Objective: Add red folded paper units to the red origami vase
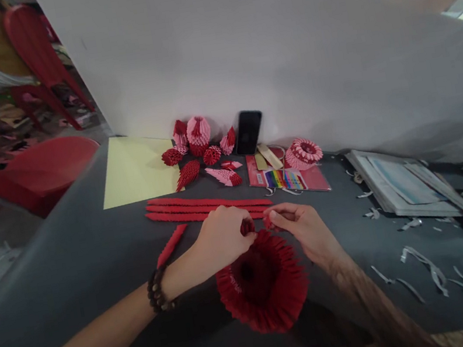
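Note:
A round, hollow red piece of folded-paper work with a pleated rim stands on the dark table in front of me. Over its far rim, my left hand is closed around some dark red folded paper pieces, partly hidden by the fingers. My right hand, to the right, pinches a small red folded paper piece between thumb and fingers. Long red strips of interlocked paper lie just beyond both hands. A shorter red strip rests beside my left forearm.
Behind the strips are pink and red folded-paper shapes, a yellow sheet, a leaning phone, a red packet and a pink paper ring. Papers and white scraps lie right. Red chairs stand left.

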The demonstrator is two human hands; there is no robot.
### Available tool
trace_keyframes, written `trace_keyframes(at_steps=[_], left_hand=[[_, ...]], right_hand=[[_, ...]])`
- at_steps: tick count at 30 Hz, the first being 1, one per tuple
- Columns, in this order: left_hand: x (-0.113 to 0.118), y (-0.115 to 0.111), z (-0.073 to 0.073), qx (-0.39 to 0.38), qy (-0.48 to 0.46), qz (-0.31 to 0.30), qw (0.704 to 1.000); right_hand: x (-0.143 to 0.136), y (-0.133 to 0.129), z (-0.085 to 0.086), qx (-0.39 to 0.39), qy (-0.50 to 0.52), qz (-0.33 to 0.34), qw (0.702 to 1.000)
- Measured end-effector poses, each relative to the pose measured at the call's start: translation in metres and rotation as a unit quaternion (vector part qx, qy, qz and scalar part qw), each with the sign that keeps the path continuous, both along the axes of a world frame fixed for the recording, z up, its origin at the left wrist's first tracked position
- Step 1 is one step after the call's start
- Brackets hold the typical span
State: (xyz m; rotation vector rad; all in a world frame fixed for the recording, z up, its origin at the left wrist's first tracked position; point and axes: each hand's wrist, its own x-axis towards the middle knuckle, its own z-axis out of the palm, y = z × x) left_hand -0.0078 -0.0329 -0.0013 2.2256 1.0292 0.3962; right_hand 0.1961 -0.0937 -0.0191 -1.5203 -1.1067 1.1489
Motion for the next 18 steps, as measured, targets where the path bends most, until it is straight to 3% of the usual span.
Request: trace_keyframes(at_steps=[14,18], left_hand=[[0.0012,-0.0015,0.0019,0.011,0.019,-0.002,1.000],[0.0007,-0.0026,0.0047,0.008,0.008,-0.010,1.000]], right_hand=[[-0.0021,-0.0041,0.0019,-0.004,-0.109,0.017,0.994],[-0.0043,-0.0050,0.0025,-0.011,-0.087,0.007,0.996]])
